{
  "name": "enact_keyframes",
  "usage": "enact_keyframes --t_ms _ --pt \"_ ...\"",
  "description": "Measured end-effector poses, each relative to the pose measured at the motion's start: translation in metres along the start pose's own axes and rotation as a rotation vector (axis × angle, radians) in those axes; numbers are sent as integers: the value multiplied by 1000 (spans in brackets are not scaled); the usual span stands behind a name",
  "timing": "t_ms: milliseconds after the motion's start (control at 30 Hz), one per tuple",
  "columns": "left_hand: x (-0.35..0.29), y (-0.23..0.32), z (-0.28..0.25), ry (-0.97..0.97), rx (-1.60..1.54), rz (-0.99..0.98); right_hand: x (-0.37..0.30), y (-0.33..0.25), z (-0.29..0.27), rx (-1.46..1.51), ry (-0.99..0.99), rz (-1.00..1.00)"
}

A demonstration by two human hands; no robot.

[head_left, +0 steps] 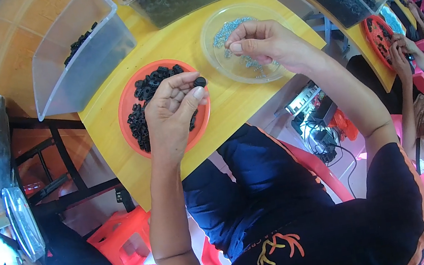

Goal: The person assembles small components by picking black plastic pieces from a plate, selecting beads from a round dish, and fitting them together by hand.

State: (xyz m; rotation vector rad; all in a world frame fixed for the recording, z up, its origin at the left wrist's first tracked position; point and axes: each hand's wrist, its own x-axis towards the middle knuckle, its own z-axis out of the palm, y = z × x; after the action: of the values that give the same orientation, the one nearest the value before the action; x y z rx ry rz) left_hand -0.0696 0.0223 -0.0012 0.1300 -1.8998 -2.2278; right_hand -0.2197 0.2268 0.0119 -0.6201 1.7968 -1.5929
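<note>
**While One Side Holds, the Other Hovers**

Because the yellow, flat worktop [181,40] lies in front of the seated person's lap, everything on it seems placed for short reaches. Along its far side stand two translucent plastic bins, one at the left [105,55] and one straight ahead [195,10], both holding black pieces; they look like bulk stock, set back to leave the near area free. Closer in, the clear, round plastic dish [230,69] sits on the right and the red-orange round bowl [125,115] on the left, a layout that probably gives each hand its own supply.

The bare left hand [176,98] is over the bowl, its grip closed on a small, rounded black piece [200,82] between thumb and fingers, near the bowl's right rim. It seems held at the fingertips so its end stays exposed toward the other hand. The bare right hand [264,42] hangs above the dish, thumb and forefinger drawn together; whether that grip holds anything, I cannot tell. Loose black ring-like pieces [138,123] fill much of the bowl, while tiny silvery-blue bits [230,28] lie scattered in the dish.
</note>
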Motion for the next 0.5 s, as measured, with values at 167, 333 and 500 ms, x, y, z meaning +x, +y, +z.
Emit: enact_keyframes --t_ms 167,333,500 --pt "-18 0 8 18 -104 -44 -18 -11 35 169 -119 -169" --pt "-35 5 13 68 -85 -20 -31 -20 62 157 -154 -177" --pt "-47 1 10 105 -222 -30 -37 -18 70 174 -173 -145"
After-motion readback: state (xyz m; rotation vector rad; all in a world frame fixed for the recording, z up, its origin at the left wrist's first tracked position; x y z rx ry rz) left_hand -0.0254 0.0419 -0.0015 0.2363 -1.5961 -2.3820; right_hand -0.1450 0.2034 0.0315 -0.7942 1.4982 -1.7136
